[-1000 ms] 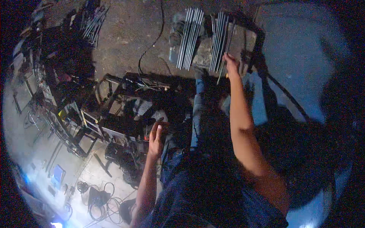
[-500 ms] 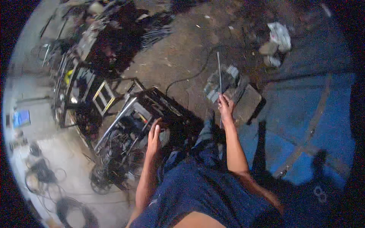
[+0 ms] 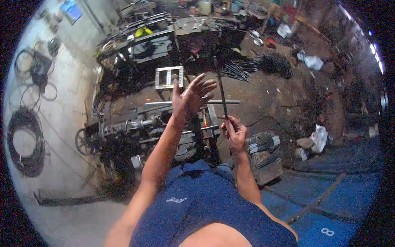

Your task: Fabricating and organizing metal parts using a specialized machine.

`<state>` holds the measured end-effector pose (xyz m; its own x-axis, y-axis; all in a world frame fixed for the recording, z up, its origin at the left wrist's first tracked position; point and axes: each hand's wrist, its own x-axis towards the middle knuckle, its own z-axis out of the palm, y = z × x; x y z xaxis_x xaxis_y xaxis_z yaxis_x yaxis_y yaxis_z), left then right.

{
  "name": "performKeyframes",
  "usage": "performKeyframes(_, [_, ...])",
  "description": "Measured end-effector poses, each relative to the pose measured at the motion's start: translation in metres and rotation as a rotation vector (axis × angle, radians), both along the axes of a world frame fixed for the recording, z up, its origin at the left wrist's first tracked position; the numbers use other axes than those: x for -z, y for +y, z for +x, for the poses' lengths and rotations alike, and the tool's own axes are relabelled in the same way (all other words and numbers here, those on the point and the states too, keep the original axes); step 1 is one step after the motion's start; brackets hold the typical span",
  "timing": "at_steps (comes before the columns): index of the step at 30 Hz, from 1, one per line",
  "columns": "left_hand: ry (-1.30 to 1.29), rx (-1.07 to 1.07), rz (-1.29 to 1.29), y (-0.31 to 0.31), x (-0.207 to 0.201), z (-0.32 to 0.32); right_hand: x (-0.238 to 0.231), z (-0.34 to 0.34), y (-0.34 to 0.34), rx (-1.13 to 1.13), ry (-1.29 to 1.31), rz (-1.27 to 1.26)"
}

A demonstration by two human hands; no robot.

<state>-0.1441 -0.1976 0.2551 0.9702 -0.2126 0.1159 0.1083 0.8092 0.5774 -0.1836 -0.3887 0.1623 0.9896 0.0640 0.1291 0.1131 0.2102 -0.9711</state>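
My right hand [image 3: 234, 133] grips a long thin metal rod [image 3: 221, 86] near its lower end. The rod stands nearly upright in the view and looks dark, its far end over the shadow under a workbench. To its left, my left hand [image 3: 192, 98] is raised with fingers spread and thumb apart, holding nothing. Below that hand lies a greasy machine [image 3: 142, 125] with shafts and a spoked handwheel [image 3: 83, 142] at its left end. A pale straight bar [image 3: 154, 103] lies across behind the machine, partly hidden by my left hand.
A small metal frame [image 3: 169, 77] stands beyond the machine. Farther back is a cluttered workbench [image 3: 154, 39], with many loose rods [image 3: 238, 71] on the floor beside it. Grey metal pieces [image 3: 263, 142] are stacked right of my right hand. Coiled cable [image 3: 25, 144] hangs at the left.
The view has swung left toward the machine and workbench. My left hand has risen from beside the machine and spread its fingers. My right hand still holds the rod.
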Motion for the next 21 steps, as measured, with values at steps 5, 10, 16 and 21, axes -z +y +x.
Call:
performKeyframes(5, [-0.091, -0.025, -0.171, 0.022, -0.039, -0.016, -0.021, -0.029, 0.042, -0.080, -0.071, -0.174])
performKeyframes(10, [-0.090, 0.011, -0.228, 0.031, -0.044, -0.031, 0.017, -0.035, 0.039, -0.175, -0.025, -0.165])
performKeyframes(16, [-0.119, 0.008, -0.251, 0.033, -0.017, -0.027, -0.028, -0.035, 0.041, -0.204, 0.128, -0.123])
performKeyframes(21, [-0.048, -0.086, -0.349, 0.037, 0.012, -0.031, -0.060, 0.020, 0.028, -0.227, 0.204, 0.388])
